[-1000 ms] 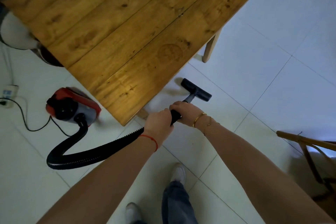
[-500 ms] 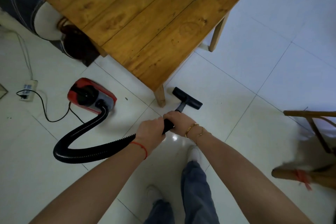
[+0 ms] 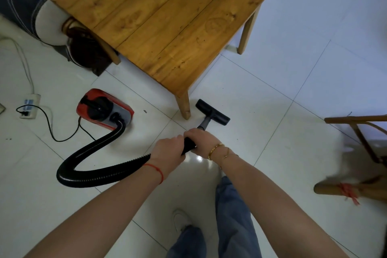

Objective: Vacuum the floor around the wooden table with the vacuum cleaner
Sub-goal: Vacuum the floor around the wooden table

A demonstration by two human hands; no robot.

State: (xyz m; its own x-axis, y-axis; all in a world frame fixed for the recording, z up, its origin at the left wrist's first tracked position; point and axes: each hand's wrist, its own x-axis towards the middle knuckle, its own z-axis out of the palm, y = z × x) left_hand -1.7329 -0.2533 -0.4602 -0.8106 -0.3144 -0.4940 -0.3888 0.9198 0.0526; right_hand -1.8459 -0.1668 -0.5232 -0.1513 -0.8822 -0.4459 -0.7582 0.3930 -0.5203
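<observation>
Hands first: the left hand [image 3: 167, 151] and the right hand [image 3: 202, 139] are both clamped on the black wand of the vacuum cleaner [image 3: 104, 110], left behind right, with the ribbed hose [image 3: 100, 165] looping back from the left wrist to the red canister at about ten o'clock from the grip. Over the last second the view has pulled back from the wooden table [image 3: 167, 21]: a second ago its surface filled the upper frame and its near corner hid the leg, while now the near leg [image 3: 184, 104] stands fully exposed and the floor head [image 3: 212, 112] lies on the white tile floor [image 3: 272, 100] just beside that leg, at about one o'clock from the hands. The canister now sits farther from the table edge in view, its cord running to a power strip [image 3: 30, 106] at nine o'clock. A wooden chair [image 3: 356, 123] shows at three o'clock. Judging by this, the pass along the table's near edge has reached the corner; tiles toward the far leg [image 3: 247, 29] at twelve o'clock look still to be covered, and the head will need steering around the near leg.
</observation>
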